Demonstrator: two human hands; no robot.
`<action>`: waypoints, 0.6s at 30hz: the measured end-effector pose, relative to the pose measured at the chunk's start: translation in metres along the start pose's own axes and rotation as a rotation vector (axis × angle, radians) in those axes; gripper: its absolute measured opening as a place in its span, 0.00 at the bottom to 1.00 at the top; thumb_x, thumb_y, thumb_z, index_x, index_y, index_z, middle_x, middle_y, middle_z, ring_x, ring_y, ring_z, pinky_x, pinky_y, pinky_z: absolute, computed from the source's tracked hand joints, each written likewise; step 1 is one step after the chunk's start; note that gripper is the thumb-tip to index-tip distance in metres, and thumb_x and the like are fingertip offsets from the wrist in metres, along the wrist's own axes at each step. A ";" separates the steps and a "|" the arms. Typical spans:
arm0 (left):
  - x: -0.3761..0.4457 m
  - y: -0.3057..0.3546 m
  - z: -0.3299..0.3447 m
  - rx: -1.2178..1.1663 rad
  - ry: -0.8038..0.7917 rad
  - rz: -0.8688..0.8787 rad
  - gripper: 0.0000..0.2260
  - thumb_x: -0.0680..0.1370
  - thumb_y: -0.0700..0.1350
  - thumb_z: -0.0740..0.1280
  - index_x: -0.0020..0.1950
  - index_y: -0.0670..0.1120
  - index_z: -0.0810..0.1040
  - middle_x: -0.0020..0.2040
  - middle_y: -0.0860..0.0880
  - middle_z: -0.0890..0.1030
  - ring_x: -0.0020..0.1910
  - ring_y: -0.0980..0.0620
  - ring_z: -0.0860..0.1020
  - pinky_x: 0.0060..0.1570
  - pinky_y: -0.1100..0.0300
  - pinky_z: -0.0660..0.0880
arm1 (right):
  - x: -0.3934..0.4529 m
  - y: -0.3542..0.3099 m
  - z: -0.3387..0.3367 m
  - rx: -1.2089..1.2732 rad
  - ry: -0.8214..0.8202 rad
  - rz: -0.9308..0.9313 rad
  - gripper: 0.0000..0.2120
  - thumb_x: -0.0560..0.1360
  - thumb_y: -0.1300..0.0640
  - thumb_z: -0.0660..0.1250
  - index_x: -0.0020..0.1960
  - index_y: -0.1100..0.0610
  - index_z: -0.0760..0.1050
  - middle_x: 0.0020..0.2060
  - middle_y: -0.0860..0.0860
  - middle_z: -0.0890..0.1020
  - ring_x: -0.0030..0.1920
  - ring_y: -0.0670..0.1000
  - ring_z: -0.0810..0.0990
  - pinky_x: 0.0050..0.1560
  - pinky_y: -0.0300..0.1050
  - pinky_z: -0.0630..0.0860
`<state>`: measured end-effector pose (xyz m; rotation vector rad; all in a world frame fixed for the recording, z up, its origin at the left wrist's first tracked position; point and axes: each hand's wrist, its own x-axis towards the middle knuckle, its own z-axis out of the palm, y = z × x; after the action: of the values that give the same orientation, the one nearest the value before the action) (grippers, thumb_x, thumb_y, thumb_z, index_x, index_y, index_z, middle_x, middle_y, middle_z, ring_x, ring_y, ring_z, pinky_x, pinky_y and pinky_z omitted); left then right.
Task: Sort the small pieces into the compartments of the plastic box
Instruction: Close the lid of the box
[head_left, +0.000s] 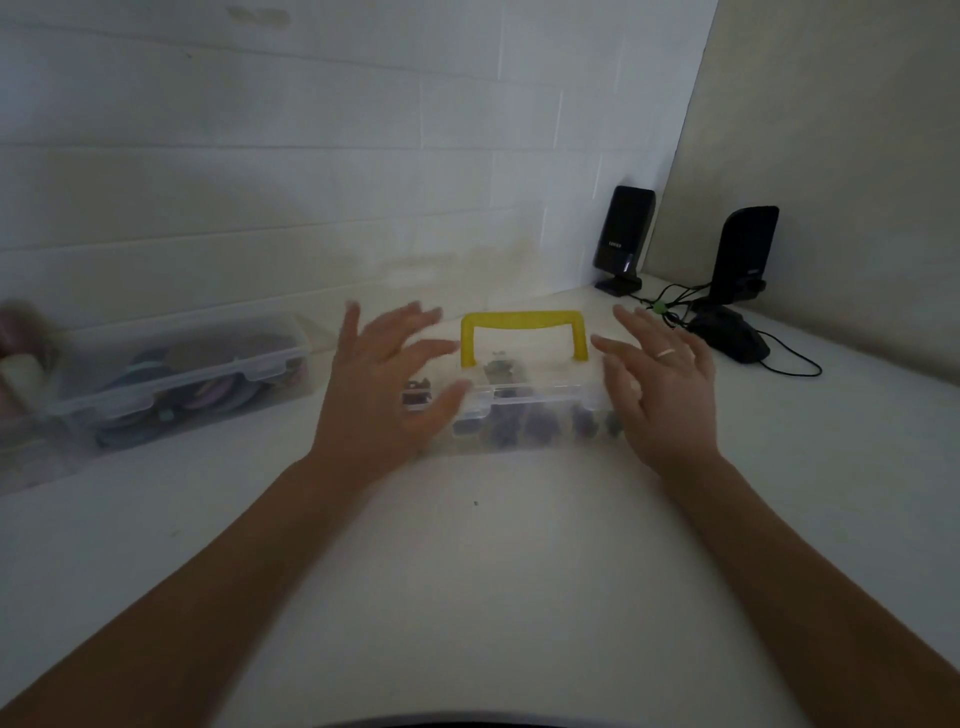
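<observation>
A clear plastic box (524, 402) with a yellow handle (523, 332) stands on the white table, lid closed. Several small dark pieces (519, 423) show through its front wall. My left hand (384, 384) hovers over the box's left end with fingers spread. My right hand (660, 384), with a ring on one finger, is spread at the box's right end. Both hands are blurred; I cannot tell whether they touch the box. Neither holds anything.
A second clear lidded box (182, 374) with coloured rings inside sits at the left by the wall. Two black speakers (623, 239) (745, 254), a black mouse (732, 338) and cables lie at the back right corner. A blurred object (21, 353) is at the far left edge.
</observation>
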<state>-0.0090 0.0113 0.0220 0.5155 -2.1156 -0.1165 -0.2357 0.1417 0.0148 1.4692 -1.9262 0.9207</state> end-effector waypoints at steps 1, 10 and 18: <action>-0.001 0.001 0.001 0.108 -0.065 0.114 0.19 0.73 0.56 0.65 0.54 0.44 0.83 0.62 0.46 0.79 0.65 0.47 0.74 0.72 0.42 0.55 | 0.000 -0.002 -0.001 -0.054 -0.010 -0.060 0.21 0.77 0.46 0.54 0.58 0.55 0.80 0.65 0.53 0.76 0.67 0.54 0.71 0.68 0.51 0.59; 0.004 -0.001 -0.004 0.194 -0.360 0.034 0.26 0.75 0.58 0.68 0.71 0.49 0.71 0.71 0.50 0.70 0.73 0.48 0.66 0.69 0.61 0.55 | 0.017 0.009 -0.012 0.082 -0.397 -0.068 0.32 0.69 0.41 0.68 0.71 0.44 0.65 0.70 0.42 0.67 0.71 0.40 0.60 0.65 0.31 0.49; 0.006 0.006 0.002 0.387 -0.318 0.061 0.21 0.74 0.52 0.68 0.62 0.41 0.79 0.61 0.39 0.80 0.58 0.35 0.78 0.58 0.43 0.74 | 0.027 0.002 0.013 0.094 -0.304 -0.088 0.26 0.73 0.50 0.70 0.69 0.49 0.69 0.67 0.51 0.73 0.69 0.52 0.68 0.64 0.34 0.54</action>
<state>-0.0150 0.0141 0.0269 0.6944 -2.4779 0.2688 -0.2449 0.1153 0.0271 1.8219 -2.0323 0.7938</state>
